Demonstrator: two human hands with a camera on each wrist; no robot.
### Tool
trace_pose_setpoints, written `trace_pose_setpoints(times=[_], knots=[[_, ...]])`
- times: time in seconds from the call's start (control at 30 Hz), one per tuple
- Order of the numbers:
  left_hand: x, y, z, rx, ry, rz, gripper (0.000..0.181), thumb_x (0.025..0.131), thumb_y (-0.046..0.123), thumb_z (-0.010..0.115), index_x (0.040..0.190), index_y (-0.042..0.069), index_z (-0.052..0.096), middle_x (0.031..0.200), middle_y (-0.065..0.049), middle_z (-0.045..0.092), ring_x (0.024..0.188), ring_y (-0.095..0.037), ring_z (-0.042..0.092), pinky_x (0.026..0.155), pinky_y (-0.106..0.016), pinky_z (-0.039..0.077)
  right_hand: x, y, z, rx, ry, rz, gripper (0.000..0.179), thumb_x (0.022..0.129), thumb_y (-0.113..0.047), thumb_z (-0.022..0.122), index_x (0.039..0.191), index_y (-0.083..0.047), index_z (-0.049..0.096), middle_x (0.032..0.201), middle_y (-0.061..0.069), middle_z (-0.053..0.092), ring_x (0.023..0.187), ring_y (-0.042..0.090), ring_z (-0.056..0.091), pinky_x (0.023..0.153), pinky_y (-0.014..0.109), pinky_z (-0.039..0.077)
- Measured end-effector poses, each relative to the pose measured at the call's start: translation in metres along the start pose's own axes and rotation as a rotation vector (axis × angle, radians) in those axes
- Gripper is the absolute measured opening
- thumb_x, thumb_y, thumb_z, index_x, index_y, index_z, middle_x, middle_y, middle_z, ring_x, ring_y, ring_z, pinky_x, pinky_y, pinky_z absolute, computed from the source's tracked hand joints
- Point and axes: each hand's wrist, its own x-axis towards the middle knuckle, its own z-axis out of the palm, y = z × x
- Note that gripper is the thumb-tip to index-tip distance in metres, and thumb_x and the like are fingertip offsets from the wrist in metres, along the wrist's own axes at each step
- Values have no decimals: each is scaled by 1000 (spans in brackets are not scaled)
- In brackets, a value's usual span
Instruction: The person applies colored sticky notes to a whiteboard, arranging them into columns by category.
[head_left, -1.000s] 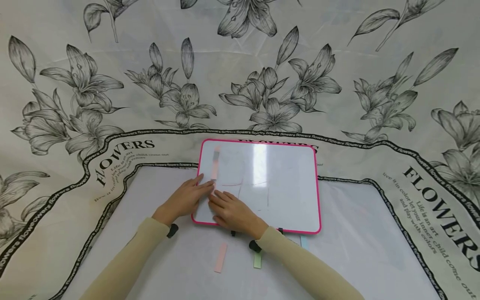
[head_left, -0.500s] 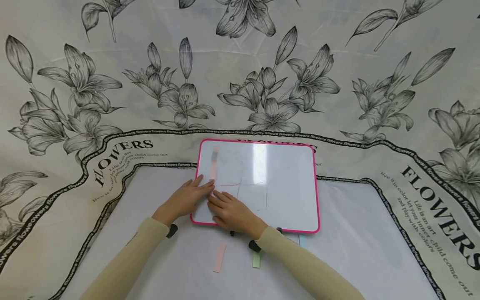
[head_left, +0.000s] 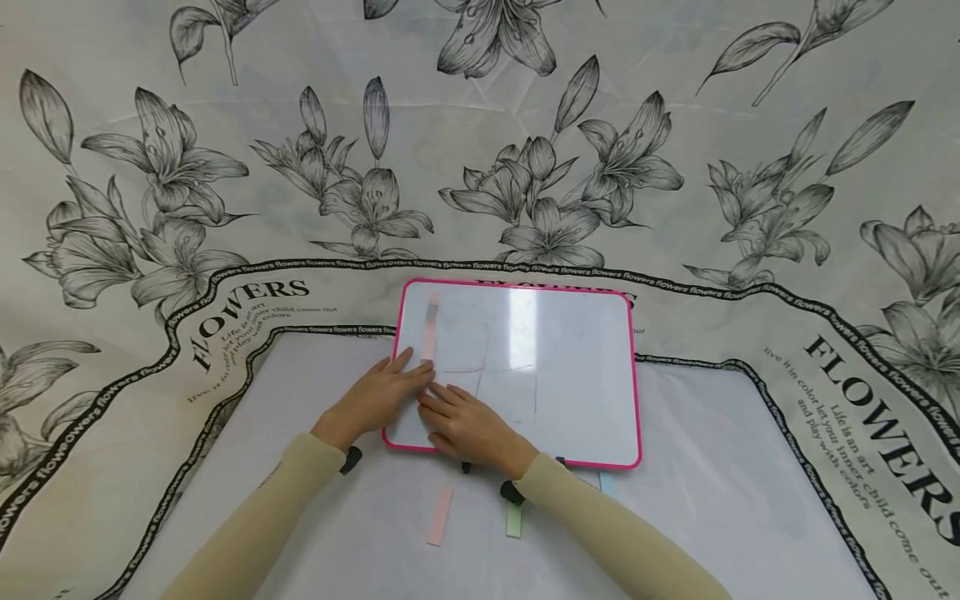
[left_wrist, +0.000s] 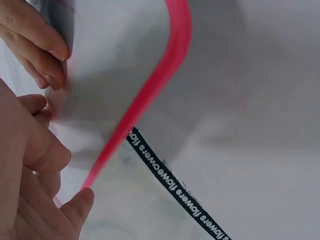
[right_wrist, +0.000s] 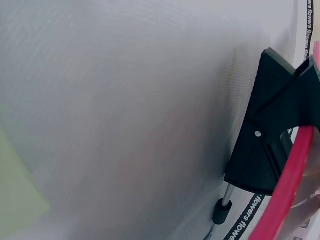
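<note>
A white drawing board (head_left: 585, 383) with a pink frame stands tilted on the table. My left hand (head_left: 375, 396) rests on its left part, fingers spread, with one fingertip by the pink frame (left_wrist: 135, 105). Close beside it, my right hand (head_left: 468, 423) lies with its fingertips on the board. Just above the hands, a pink strip (head_left: 430, 337) with a grey patch is on the board. In the left wrist view, the fingertips of the right hand (left_wrist: 35, 42) touch a greyish strip (left_wrist: 62, 22). What lies under the palms is hidden.
Black clip-like supports (right_wrist: 270, 125) hold the board's lower edge. On the white table in front lie a pink strip (head_left: 440, 517), a green strip (head_left: 513, 522) and a partly hidden blue strip (head_left: 607, 483). Faint red lines (head_left: 536, 392) mark the board. Flower-printed cloth (head_left: 300, 208) rises behind.
</note>
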Motion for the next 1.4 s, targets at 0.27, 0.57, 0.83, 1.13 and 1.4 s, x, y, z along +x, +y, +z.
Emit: trace_pose_setpoints(times=[0.27, 0.57, 0.83, 1.13, 1.4], knots=[[-5, -2, -2, 30, 30, 16, 76, 82, -10, 70, 152, 14, 52, 161, 2, 46, 153, -40, 32, 116, -63, 39, -1, 0, 0, 8, -22, 5, 45, 99, -30, 67, 138, -8, 65, 148, 7, 60, 142, 28, 53, 117, 42, 44], [-3, 3, -5, 16, 30, 28, 75, 82, -11, 67, 152, 14, 52, 160, 0, 48, 154, -39, 32, 116, -63, 38, -1, 0, -2, -2, -27, 4, 45, 99, -31, 66, 138, -9, 64, 147, 6, 61, 144, 27, 51, 118, 41, 43], [-3, 2, -3, 34, 42, 35, 70, 86, -7, 67, 152, 13, 53, 159, 0, 49, 152, -41, 34, 114, -64, 40, -1, 0, -1, 9, 1, -1, 45, 98, -30, 68, 136, -7, 66, 145, 8, 63, 141, 28, 54, 115, 43, 46], [-4, 0, -1, 20, 49, 36, 72, 84, -9, 69, 151, 13, 54, 160, 0, 47, 153, -41, 33, 114, -64, 40, -2, -1, -1, 14, -10, 8, 45, 98, -30, 68, 137, -8, 65, 146, 7, 61, 142, 28, 53, 116, 42, 45], [4, 6, 0, 3, 26, 24, 67, 89, -5, 68, 151, 14, 54, 159, -1, 49, 155, -40, 30, 116, -61, 40, -2, 0, -1, 6, 16, -7, 45, 97, -30, 70, 136, -8, 66, 144, 8, 63, 142, 28, 53, 115, 43, 46]])
